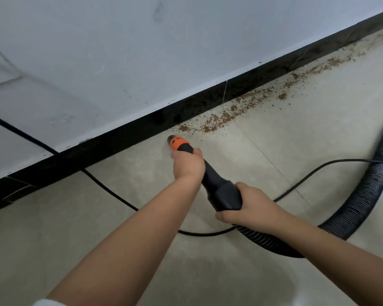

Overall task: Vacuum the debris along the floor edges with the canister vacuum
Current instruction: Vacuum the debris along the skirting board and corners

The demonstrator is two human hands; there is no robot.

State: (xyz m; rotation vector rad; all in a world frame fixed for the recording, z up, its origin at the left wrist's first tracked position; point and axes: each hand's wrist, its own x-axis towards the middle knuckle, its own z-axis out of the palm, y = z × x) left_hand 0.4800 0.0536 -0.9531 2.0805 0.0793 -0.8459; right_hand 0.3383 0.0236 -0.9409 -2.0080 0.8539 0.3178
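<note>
Nearest you, your right hand (250,208) is wrapped tight around the fat black plastic cuff where the ribbed black vacuum hose (363,199) joins the nozzle; the hose loops away behind and to the right of that hand. A thin black power cord (111,191) lies on the pale floor tiles (274,151), passing under both forearms. Just ahead, your left hand (187,166) is clamped on the slim black nozzle with the orange collar (178,143), whose mouth sits beyond your knuckles, near the black skirting board (97,151).

By my reading, you are partway: the tiles left of the nozzle look clean, while the brown crumbly debris (219,120) starts just beyond and right of the tip and trails along the skirting into the far right. It looks like loose, dry granules, thickest against the edge.
</note>
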